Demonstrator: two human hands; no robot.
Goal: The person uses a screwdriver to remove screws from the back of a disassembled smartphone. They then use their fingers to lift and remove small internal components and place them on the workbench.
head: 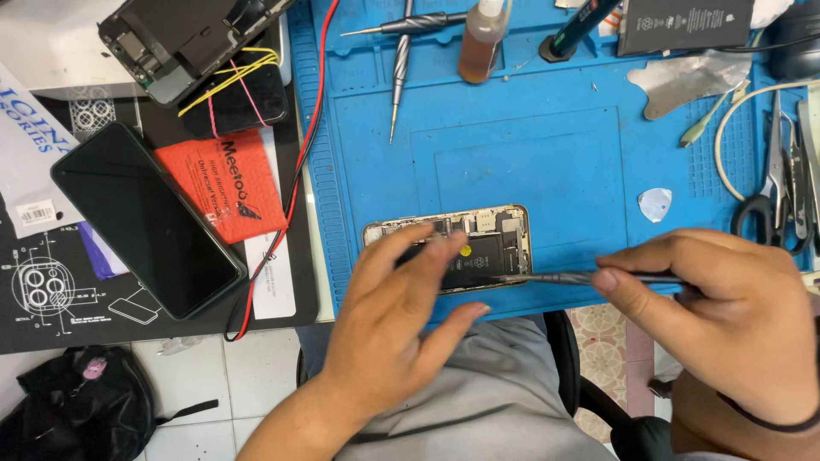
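From over the shoulder, the work looks to be in the middle of taking apart the opened phone (448, 248), which lies near the front edge of the blue repair mat (547, 145) with its battery and boards showing. The right hand (726, 320) pinches a slim screwdriver (589, 277) between thumb and forefinger, held almost level, its tip reaching leftward from the grip into the phone's lower right corner. The left hand (389, 329) hovers over the phone's left half, fingers spread and slightly curled, thumb pointing toward the driver tip, holding nothing; whether its fingertips touch the frame I cannot tell. I would judge a small fastener is being worked, so the next move calls for a steady tip and a braced phone.
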